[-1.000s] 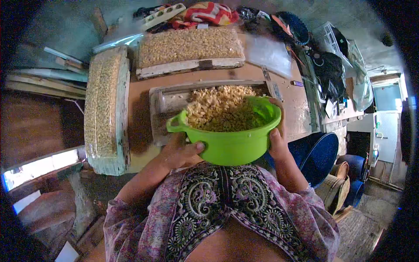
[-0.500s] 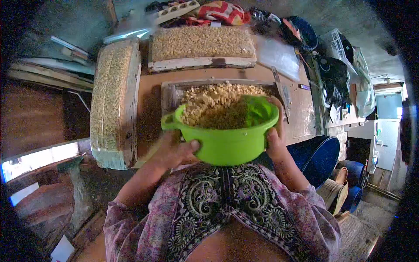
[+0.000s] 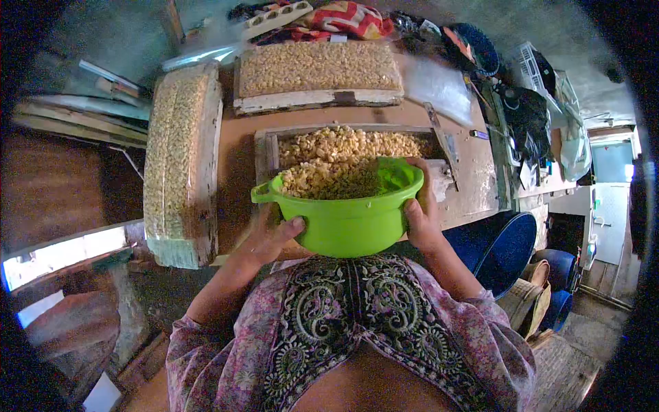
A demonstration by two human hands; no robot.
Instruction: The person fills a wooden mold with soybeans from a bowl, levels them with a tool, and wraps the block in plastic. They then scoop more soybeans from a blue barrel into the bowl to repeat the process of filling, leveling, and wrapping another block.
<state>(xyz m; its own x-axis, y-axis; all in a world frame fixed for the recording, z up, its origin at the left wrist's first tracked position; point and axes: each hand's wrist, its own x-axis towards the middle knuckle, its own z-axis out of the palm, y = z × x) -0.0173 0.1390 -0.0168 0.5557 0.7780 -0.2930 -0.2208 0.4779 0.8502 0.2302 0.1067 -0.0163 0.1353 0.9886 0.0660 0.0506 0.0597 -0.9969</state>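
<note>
A bright green bowl (image 3: 350,223) is held in front of my chest, tilted away over the near side of a wooden frame (image 3: 266,147). My left hand (image 3: 271,237) grips the bowl's left side below its handle, thumb on the outer wall. On the right side my right hand (image 3: 423,216) holds the rim and wall. Light brown clumped pieces (image 3: 329,182) lie in the bowl, and more of them (image 3: 357,144) fill part of the frame behind it. The fingers beneath the bowl are hidden.
Two frames of packed pieces stand on the table (image 3: 237,158), one at the left (image 3: 171,158), one at the back (image 3: 319,69). A long metal blade (image 3: 441,141) and plastic sheeting (image 3: 436,89) lie right. Blue barrels (image 3: 498,247) stand lower right.
The bowl and both my hands have shifted slightly left. More of the pieces in the frame show behind the bowl.
</note>
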